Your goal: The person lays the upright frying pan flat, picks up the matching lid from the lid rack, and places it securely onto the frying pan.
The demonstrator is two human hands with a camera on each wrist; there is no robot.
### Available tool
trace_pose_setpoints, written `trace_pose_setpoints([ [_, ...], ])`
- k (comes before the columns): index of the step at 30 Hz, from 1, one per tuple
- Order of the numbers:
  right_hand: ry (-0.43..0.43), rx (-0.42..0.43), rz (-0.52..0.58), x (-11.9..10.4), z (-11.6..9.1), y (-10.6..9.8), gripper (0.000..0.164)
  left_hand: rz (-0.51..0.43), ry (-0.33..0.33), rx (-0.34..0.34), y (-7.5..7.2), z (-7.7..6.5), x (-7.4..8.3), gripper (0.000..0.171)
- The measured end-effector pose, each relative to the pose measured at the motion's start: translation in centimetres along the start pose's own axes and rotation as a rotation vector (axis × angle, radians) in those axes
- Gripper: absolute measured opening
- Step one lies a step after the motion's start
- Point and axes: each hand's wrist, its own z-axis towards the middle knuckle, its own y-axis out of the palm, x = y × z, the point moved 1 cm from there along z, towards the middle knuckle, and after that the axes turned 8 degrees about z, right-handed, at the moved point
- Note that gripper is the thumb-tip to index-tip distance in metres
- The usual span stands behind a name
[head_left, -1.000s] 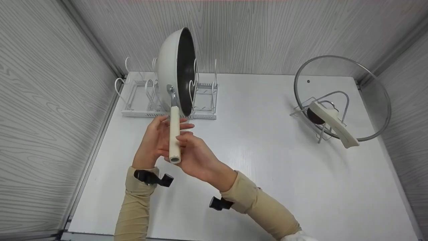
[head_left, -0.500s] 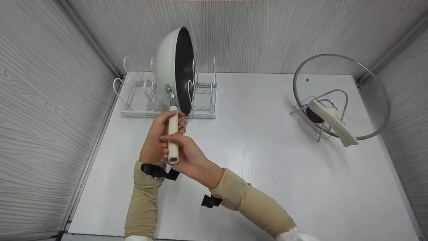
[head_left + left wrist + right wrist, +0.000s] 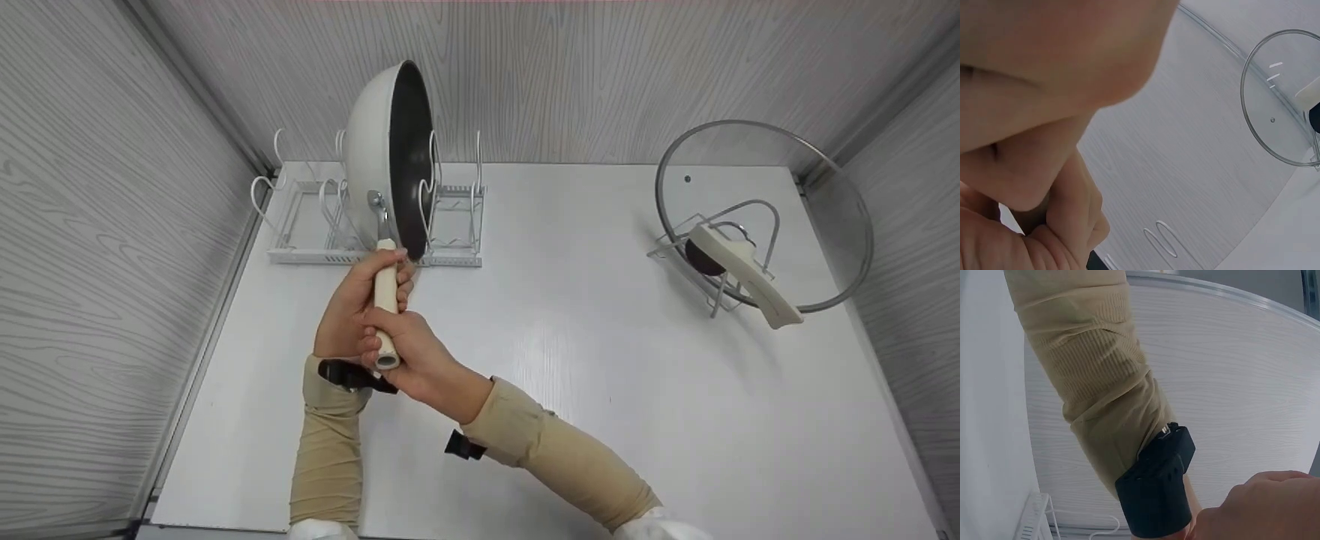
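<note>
A white frying pan (image 3: 366,142) with a dark inside stands on its edge in a white wire rack (image 3: 300,256), its cream handle (image 3: 385,289) pointing toward me. My left hand (image 3: 352,304) grips the handle near the pan, thumb along the top. Closer to the handle's end, my right hand (image 3: 416,356) wraps its fingers round it. In the left wrist view, the fingers (image 3: 1072,208) fill the left side and hide the handle. The right wrist view shows the left sleeve (image 3: 1089,371) and part of the right hand (image 3: 1264,509).
On the right, a glass lid (image 3: 817,225) with a cream knob handle (image 3: 746,277) leans in a small wire stand (image 3: 772,217). Grey wood-grain walls (image 3: 570,82) enclose the white table (image 3: 600,420) at the back and sides.
My left hand has gone from loose, spread fingers to gripping the handle. My right hand has tightened round the handle's end. The pan stays in the rack.
</note>
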Motion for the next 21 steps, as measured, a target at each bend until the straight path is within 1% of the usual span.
trace_pose_setpoints([
  [5,-0.01,-0.031,-0.059,-0.09,0.06,-0.21,0.024,0.018,-0.005,0.089,0.21,-0.35,-0.04,0.02],
  [8,-0.011,-0.039,-0.087,-0.14,0.1,-0.38,0.027,0.071,0.009,0.12,0.36,-0.42,-0.05,0.019],
  [10,-0.011,-0.035,-0.105,-0.15,0.14,-0.47,0.024,0.114,0.021,0.137,0.43,-0.41,-0.07,0.021],
  [14,-0.015,-0.025,-0.139,-0.16,0.12,-0.53,0.021,0.187,0.053,0.155,0.48,-0.22,-0.1,0.026],
  [18,-0.016,-0.028,-0.152,-0.28,-0.04,-0.52,0.024,0.201,0.082,0.138,0.6,0.08,-0.1,0.025],
  [21,-0.011,-0.032,-0.156,-0.37,-0.14,-0.48,0.023,0.199,0.09,0.136,0.77,0.11,-0.02,0.025],
])
